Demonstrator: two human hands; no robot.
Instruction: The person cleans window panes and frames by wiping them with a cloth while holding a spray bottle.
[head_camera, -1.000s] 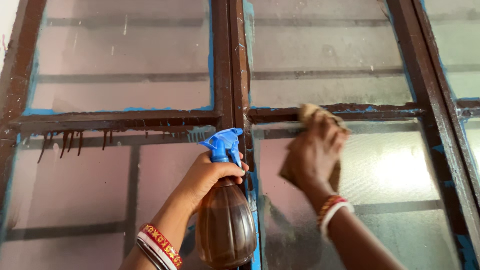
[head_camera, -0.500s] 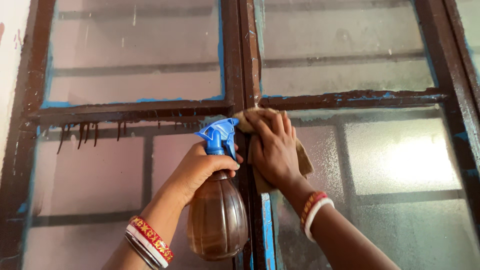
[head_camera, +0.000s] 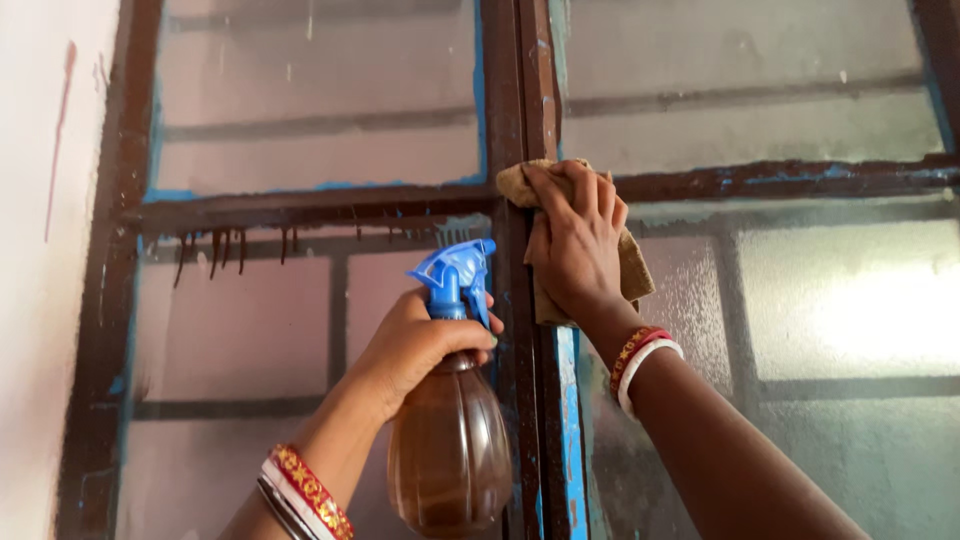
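1. The cloth (head_camera: 630, 270) is tan, crumpled and folded, pressed flat against the dark brown window frame (head_camera: 515, 120) where the centre post meets the crossbar.
2. The right hand (head_camera: 572, 245) lies over it, fingers together, palm pushing it onto the wood.
3. The left hand (head_camera: 420, 340) grips the neck of a spray bottle (head_camera: 450, 440), just left of the post.
4. The bottle is ribbed brown translucent plastic with a blue trigger head; its fill level cannot be told.

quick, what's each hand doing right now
Left hand: closed around the spray bottle.
Right hand: pressing a brown cloth against the window frame.
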